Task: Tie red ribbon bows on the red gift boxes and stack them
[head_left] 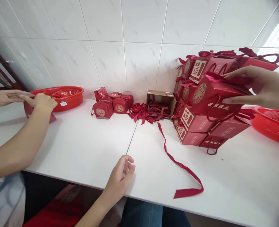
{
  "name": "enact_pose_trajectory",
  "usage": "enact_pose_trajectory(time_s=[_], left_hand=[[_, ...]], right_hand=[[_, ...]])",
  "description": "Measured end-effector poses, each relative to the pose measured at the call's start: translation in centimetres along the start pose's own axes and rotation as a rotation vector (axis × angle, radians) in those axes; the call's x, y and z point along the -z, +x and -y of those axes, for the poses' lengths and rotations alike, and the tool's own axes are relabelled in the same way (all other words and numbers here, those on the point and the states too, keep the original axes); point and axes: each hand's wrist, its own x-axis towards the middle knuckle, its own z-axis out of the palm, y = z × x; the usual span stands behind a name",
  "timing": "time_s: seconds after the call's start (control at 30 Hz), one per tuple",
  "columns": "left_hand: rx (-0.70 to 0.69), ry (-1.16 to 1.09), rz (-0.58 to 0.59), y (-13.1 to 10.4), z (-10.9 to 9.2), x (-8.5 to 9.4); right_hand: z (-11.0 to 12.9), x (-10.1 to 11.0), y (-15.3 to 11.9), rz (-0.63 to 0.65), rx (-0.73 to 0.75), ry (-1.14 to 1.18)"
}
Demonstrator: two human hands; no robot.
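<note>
My right hand [258, 85] grips a red gift box [215, 94] with a gold round emblem, a cord handle and a ribbon bow on top. The box is against the front of a tall stack of similar boxes [195, 121], thumb on its side and fingers over the top. Near the table's front edge rests my left hand [121, 176], loosely curled, fingers a little apart, holding nothing. A loose dark red ribbon [184, 167] lies in a wavy line on the table between my left hand and the stack.
An open cardboard box [162, 94] of ribbons lies by the wall, beside a ribbon pile [139, 112] and several smaller red boxes [103, 108]. At left a co-worker's hands [43, 101] hold a red piece near a red basket [70, 102]. Another red basket [272, 123] stands right.
</note>
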Motion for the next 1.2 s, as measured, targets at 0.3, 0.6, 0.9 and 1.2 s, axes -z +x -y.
enact_pose_trajectory(time_s=[0.3, 0.6, 0.9, 1.2], left_hand=[[-0.032, 0.107, -0.009, -0.5, 0.0, -0.2], [-0.035, 0.144, -0.023, -0.6, 0.0, -0.2], [-0.056, 0.151, -0.043, -0.6, 0.0, -0.3], [-0.047, 0.147, -0.033, -0.6, 0.0, -0.3]], right_hand=[[-3.1, -1.8, 2.1, 0.269, 0.036, -0.124], [-3.9, -0.8, 3.0, 0.265, 0.003, -0.454], [-3.2, -1.7, 1.1, 0.261, 0.016, -0.410], [-1.6, -1.5, 0.1, 0.214, 0.007, -0.280]])
